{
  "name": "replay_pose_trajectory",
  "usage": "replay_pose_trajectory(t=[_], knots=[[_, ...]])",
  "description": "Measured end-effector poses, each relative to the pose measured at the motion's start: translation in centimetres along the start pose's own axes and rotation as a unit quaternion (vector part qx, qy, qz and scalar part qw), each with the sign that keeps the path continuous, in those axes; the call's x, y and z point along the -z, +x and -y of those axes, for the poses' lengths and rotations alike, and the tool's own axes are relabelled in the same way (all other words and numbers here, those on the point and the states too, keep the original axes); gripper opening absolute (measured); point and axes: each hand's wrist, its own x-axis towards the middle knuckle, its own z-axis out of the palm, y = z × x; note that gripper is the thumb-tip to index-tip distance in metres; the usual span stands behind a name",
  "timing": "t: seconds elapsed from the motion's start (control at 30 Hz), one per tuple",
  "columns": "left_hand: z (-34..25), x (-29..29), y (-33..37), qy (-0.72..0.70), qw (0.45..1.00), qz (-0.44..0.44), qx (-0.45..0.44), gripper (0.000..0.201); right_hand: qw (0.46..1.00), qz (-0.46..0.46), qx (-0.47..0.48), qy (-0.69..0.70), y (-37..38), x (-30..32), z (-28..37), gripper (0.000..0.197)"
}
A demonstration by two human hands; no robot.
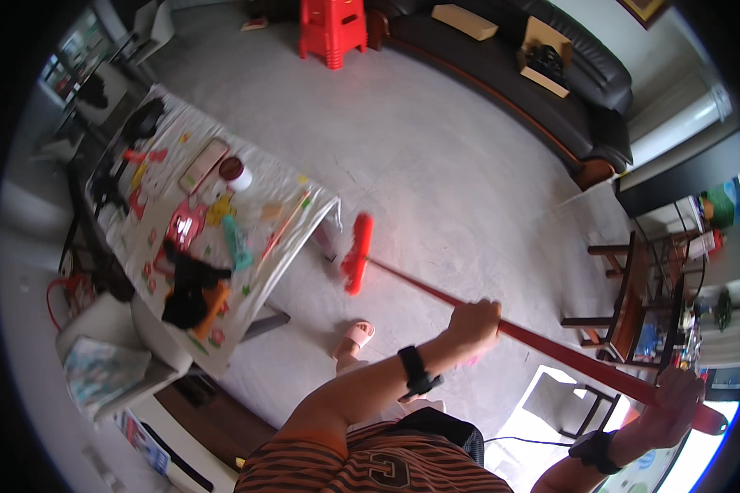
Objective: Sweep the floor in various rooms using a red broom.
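With both hands I grip a broom with a long red handle slanting across the view from lower right to the middle. My left hand is closed around the handle partway along. My right hand wraps it close to its top end at the far right. The red broom head, slightly blurred, is down at the grey floor, just right of the table's corner. A dark band sits on each of my wrists.
On the left, a table with a patterned cloth holds a lidded jar, a phone-like slab and black items. Red stacked stools and a dark sofa stand beyond. A wooden chair is on the right.
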Motion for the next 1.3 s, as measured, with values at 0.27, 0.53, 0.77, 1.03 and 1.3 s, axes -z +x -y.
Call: replay_pose_trajectory(t=[0.27, 0.53, 0.77, 1.03, 1.3], knots=[[4.5, -1.3, 8.6, -0.048, 0.993, 0.103, 0.020, 0.023, 0.988, -0.075, -0.105, -0.081, 2.9, -7.7, -4.2, 0.015], [-6.1, 6.3, 18.2, -0.252, 0.964, 0.060, -0.060, 0.018, 0.929, -0.154, -0.328, -0.079, 0.3, -1.7, -5.2, 0.035], [-15.4, 6.6, 11.6, -0.442, 0.867, 0.229, -0.004, 0.026, 0.650, -0.030, -0.618, 0.441, -8.0, 0.0, -18.9, 0.064], [-22.7, -8.3, 8.5, -0.321, 0.896, 0.301, -0.064, 0.016, 0.493, -0.553, -0.455, 0.493, -17.6, 10.6, -24.9, 0.029], [-28.0, -13.6, 7.2, -0.382, 0.879, 0.251, -0.134, 0.021, 0.462, -0.709, -0.449, 0.286, -37.1, 24.9, -29.7, 0.029]])
